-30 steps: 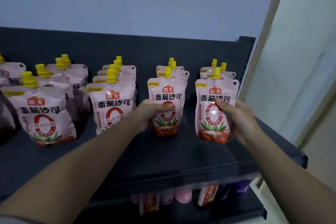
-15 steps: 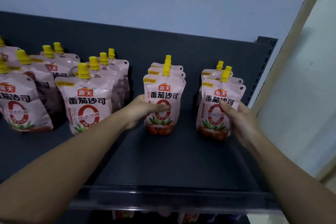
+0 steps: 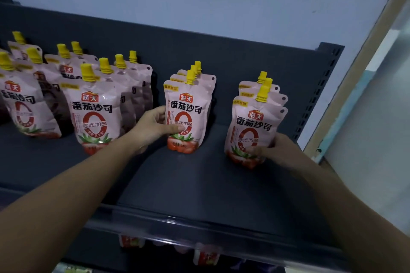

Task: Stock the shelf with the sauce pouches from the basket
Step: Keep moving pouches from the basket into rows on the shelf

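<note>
Pink sauce pouches with yellow caps stand in rows on a dark grey shelf (image 3: 199, 188). My left hand (image 3: 153, 126) grips the front pouch (image 3: 188, 115) of the middle row, thumb across its front. My right hand (image 3: 279, 150) holds the lower right side of the front pouch (image 3: 250, 131) of the right-hand row, which stands upright on the shelf. Two more pouches stand behind each of these. The basket is out of view.
More rows of the same pouches (image 3: 95, 113) fill the shelf's left part. A clear plastic lip (image 3: 199, 226) runs along the shelf front. Pouches (image 3: 206, 255) show on the shelf below. The shelf's upright end post (image 3: 319, 86) and a pale wall stand to the right.
Both hands have pushed their pouches further back against the rows behind them. The camera has moved closer and tilted, so the shelf looks slanted.
</note>
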### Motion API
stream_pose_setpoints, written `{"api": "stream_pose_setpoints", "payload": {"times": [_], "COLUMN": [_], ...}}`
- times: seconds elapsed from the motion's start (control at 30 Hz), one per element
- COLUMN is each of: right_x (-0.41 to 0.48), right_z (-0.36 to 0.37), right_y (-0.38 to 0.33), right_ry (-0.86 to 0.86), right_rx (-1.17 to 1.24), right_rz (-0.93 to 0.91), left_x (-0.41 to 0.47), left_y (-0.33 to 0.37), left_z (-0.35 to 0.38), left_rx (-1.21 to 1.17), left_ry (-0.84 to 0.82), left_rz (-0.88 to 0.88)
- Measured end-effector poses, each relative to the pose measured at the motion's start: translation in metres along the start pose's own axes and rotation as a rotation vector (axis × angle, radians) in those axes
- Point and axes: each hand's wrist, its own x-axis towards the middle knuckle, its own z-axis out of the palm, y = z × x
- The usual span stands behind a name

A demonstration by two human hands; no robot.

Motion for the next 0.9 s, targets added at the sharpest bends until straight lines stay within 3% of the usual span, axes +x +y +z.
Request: {"api": "stream_pose_setpoints", "payload": {"times": [0.6, 0.8, 0.9], "right_x": [-0.005, -0.006, -0.004], "right_z": [0.010, 0.013, 0.015], "right_y": [0.002, -0.005, -0.011], "right_ry": [0.139, 0.126, 0.124], "right_rx": [0.121, 0.267, 0.349], "right_rz": [-0.024, -0.048, -0.100], "left_x": [-0.007, -0.023, -0.044], "left_y": [0.006, 0.012, 0.015], "left_z": [0.001, 0.022, 0.048], "left_rx": [0.274, 0.244, 0.226], "left_ry": [0.102, 0.488, 0.404], "left_rz": [0.043, 0.007, 0.187]}}
